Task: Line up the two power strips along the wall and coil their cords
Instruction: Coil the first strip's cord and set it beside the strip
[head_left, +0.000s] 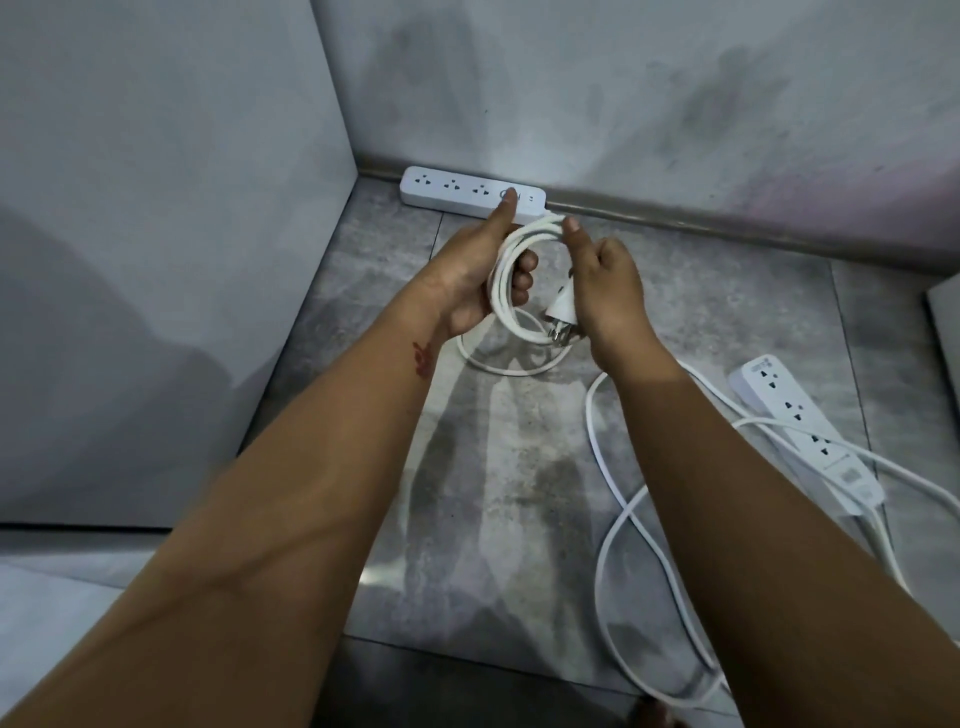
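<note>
A white power strip (457, 193) lies flat against the far wall, close to the corner. Its white cord (503, 275) is gathered in loops that my left hand (480, 275) grips, thumb up. My right hand (605, 283) holds the same cord near its end, and the white plug (561, 314) hangs just below that hand. One loop of this cord (511, 369) still lies on the floor beneath. A second white power strip (810, 436) lies at an angle on the floor at the right, with its cord (605, 545) sprawled loosely in front of it.
Grey walls meet in a corner at the far left (356, 166), with a baseboard (675, 213) along the back wall. The floor is grey stone-look tile (493, 493). A grey panel edge (943, 312) shows at the far right.
</note>
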